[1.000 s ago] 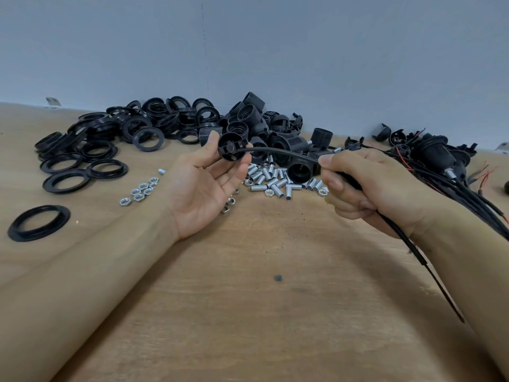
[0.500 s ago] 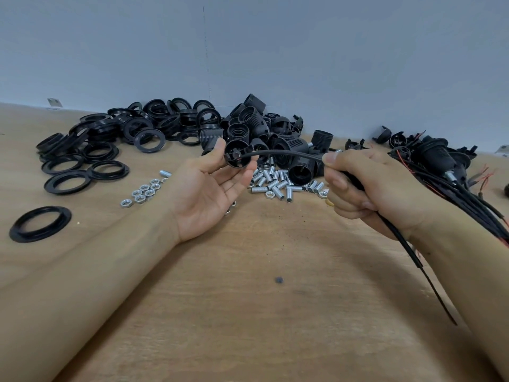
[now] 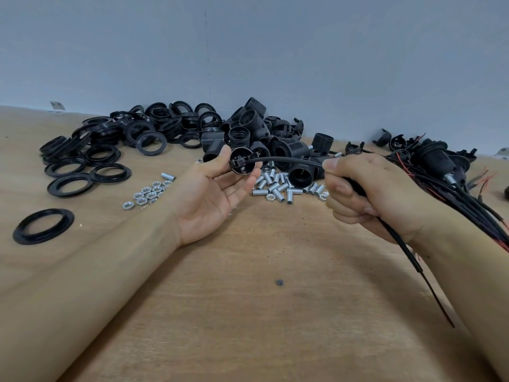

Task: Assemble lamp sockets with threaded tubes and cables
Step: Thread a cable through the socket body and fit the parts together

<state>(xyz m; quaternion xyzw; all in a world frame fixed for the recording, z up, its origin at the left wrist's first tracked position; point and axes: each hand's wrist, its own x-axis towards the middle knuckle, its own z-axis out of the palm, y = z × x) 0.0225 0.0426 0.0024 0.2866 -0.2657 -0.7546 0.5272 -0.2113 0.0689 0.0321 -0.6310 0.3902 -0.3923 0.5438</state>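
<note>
My left hand (image 3: 212,197) is palm up and pinches a small black socket cap (image 3: 242,161) between thumb and fingertips, its hollow side facing me. A black cable (image 3: 289,160) arches from inside the cap to my right hand (image 3: 366,194), which is fisted around it. The cable's free end (image 3: 421,277) hangs down past my right wrist. Silver threaded tubes (image 3: 281,186) lie scattered on the wooden table (image 3: 248,312) between my hands. Black threaded socket bodies (image 3: 275,144) are piled just behind them.
A heap of black rings (image 3: 132,136) covers the back left, with one ring (image 3: 43,226) alone at the left. Silver hex nuts (image 3: 146,195) lie near my left wrist. Finished sockets with black and red cables (image 3: 440,172) lie at the right. A grey wall stands behind.
Both hands have drifted slightly lower and nearer the table, still holding cap and cable. The cable's arc between them looks about the same.
</note>
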